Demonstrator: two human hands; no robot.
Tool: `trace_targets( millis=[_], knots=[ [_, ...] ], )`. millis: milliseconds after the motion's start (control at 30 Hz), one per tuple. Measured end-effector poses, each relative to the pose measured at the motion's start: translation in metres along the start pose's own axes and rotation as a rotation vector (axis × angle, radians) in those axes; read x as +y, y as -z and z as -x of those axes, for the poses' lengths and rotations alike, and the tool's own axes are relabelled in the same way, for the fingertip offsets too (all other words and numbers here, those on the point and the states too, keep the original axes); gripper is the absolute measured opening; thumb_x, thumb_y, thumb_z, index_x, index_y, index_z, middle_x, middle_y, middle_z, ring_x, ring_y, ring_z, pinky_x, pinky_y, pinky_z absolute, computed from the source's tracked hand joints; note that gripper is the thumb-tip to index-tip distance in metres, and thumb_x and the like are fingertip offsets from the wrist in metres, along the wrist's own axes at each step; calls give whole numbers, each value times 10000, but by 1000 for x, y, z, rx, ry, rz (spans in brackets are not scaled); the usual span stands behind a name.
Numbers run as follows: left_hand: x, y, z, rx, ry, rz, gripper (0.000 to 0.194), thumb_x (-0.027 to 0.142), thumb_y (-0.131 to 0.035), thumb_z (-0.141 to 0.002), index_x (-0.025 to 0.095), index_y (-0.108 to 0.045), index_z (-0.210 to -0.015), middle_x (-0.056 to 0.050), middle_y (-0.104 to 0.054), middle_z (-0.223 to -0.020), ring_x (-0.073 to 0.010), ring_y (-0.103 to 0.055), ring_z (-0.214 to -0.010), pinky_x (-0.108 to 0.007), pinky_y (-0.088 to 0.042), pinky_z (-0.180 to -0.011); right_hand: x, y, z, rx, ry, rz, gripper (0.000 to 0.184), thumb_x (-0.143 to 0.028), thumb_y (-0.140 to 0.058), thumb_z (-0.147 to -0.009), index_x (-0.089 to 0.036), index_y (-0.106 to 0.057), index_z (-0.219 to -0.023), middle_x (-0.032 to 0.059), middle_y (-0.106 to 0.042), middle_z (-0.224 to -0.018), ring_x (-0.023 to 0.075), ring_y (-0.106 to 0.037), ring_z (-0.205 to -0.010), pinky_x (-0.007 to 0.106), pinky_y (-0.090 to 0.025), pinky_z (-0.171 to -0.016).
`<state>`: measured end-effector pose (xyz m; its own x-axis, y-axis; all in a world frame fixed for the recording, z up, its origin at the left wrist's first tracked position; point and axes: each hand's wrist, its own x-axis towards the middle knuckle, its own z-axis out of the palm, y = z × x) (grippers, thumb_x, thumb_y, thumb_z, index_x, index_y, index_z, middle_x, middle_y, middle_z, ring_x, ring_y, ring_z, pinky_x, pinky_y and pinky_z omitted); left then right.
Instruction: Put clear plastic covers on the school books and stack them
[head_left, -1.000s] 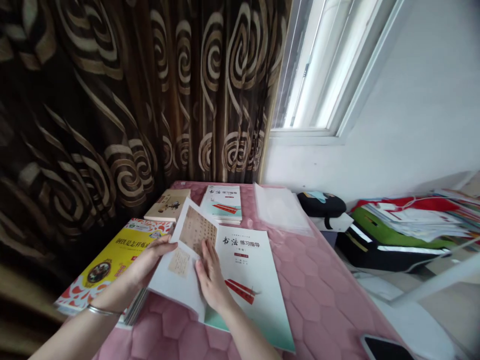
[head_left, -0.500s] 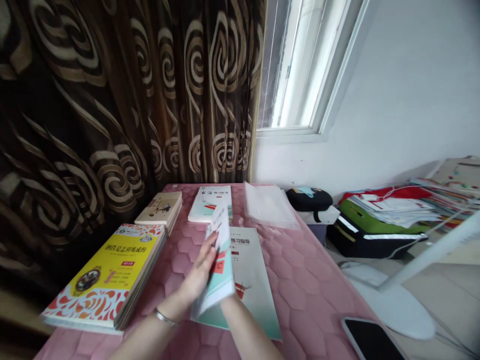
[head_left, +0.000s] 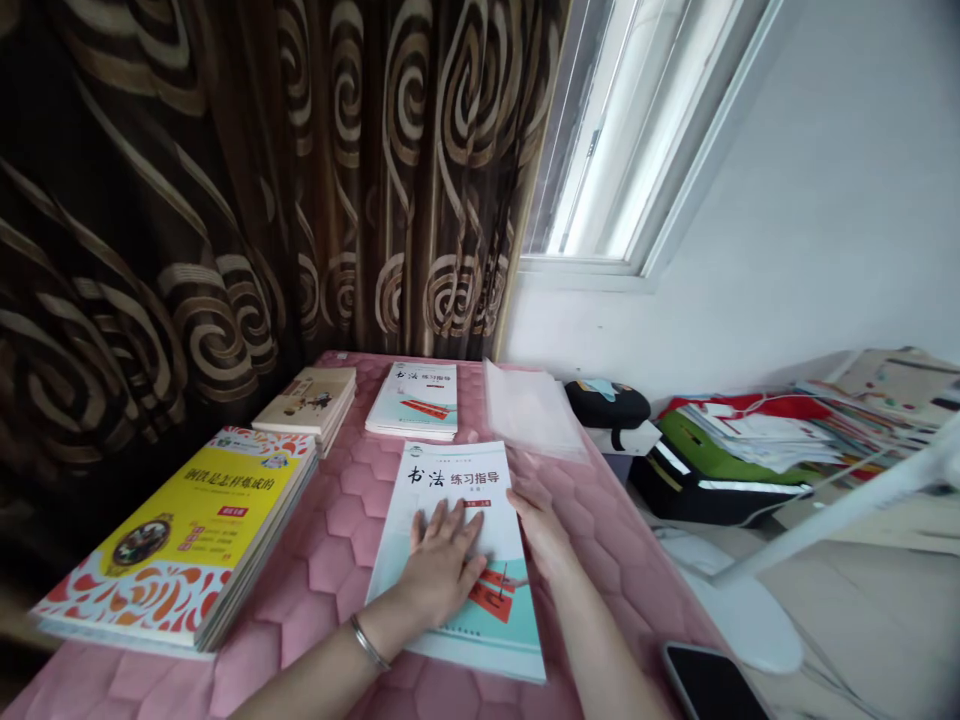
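A white-and-teal calligraphy workbook (head_left: 499,540) with Chinese characters and a red picture lies face up in front of me. My left hand (head_left: 442,565), a silver bangle on its wrist, rests flat on the cover with its fingers spread. At the book's upper right edge, my right hand (head_left: 536,520) holds the side, fingertips at the cover's border. Farther back, a small stack of similar workbooks (head_left: 416,390) sits near the curtain. To the left lie a stack topped by a yellow book (head_left: 187,520) and a smaller stack of tan books (head_left: 304,398).
Everything lies on a pink quilted surface (head_left: 330,570). Clear plastic covers (head_left: 532,410) are at the back right. A phone (head_left: 709,680) lies at the near right edge. Beyond it stand a white lamp (head_left: 757,610), a black case (head_left: 607,403) and a green-topped bag (head_left: 705,460).
The workbook held upright between my hands now lies flat. My left hand has spread onto its cover, and my right hand has moved to its right edge. The view has shifted slightly.
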<state>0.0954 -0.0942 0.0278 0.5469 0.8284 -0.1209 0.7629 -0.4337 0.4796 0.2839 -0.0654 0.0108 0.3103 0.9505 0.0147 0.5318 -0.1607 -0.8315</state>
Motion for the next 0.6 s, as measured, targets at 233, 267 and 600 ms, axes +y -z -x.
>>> trace_targets(
  millis=[233, 267, 600],
  knots=[
    [-6, -17, -5, 70, 12, -64, 599, 475, -296, -944, 296, -264, -1515, -19, -145, -1614, -296, -54, -1489, -582, -12, -1191, 2, -4, 4, 56, 33, 483, 427, -279, -372, -948, -278, -550, -1336, 52, -756, -987, 209, -708, -893, 296, -517, -737],
    [-4, -18, -8, 67, 36, -67, 601, 469, -294, -942, 289, -271, -1514, -23, -137, -1616, -299, -48, -1489, -587, -10, -1189, 0, -5, 6, 43, 43, 537, 421, -278, -364, -955, -291, -561, -1326, 50, -758, -969, 205, -709, -880, 291, -512, -728],
    [35, -23, -94, 95, 111, -18, 650, 392, -131, -963, 55, -271, -1501, -144, -191, -1598, -269, -112, -1487, -499, -66, -1212, 7, -11, 10, 24, 129, 688, 394, -202, -344, -968, -228, -686, -1164, 130, -657, -1054, 178, -688, -818, 253, -484, -672]
  ],
)
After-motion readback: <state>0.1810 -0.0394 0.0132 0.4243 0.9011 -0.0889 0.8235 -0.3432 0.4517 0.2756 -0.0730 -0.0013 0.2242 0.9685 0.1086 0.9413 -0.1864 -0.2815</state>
